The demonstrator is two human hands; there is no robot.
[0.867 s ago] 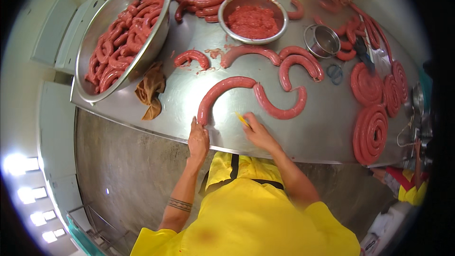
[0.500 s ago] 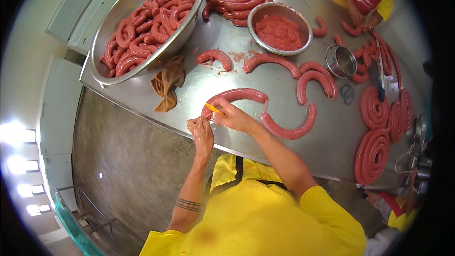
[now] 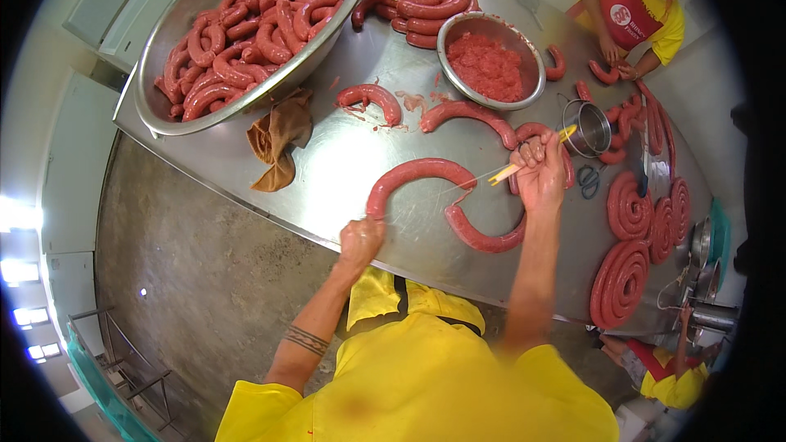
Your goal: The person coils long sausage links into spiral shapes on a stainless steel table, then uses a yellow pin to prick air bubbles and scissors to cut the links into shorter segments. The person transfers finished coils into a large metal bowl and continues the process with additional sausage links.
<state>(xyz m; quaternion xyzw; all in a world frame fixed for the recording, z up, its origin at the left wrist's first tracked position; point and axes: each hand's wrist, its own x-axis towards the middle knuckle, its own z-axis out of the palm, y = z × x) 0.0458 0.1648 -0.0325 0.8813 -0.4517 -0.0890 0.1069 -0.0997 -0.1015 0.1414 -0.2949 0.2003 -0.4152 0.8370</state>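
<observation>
At the near edge of the steel table, my left hand (image 3: 362, 241) is closed in a fist at the near end of a thick curved raw sausage (image 3: 422, 169). My right hand (image 3: 540, 170), raised to the right, grips a slim yellow string holder (image 3: 503, 174). A thin pale string runs taut from the holder back toward my left hand, crossing above the sausage. A second sausage (image 3: 483, 241) curves beside the first, their ends close together near a scrap of casing. Part of it is hidden behind my right forearm. What lies inside my left fist is hidden.
A large steel basin (image 3: 147, 106) of sausages stands at far left, beside a brown cloth (image 3: 278, 143). Farther back are a sausage pile (image 3: 422, 0) and a bowl (image 3: 536, 86) of minced meat. Sausage coils (image 3: 620, 282), scissors (image 3: 588, 182) and a co-worker (image 3: 630, 12) are at right.
My hands have moved apart from the sausage's end. The right one has swung right and up with the yellow holder, drawing the string out; the left has closed into a fist.
</observation>
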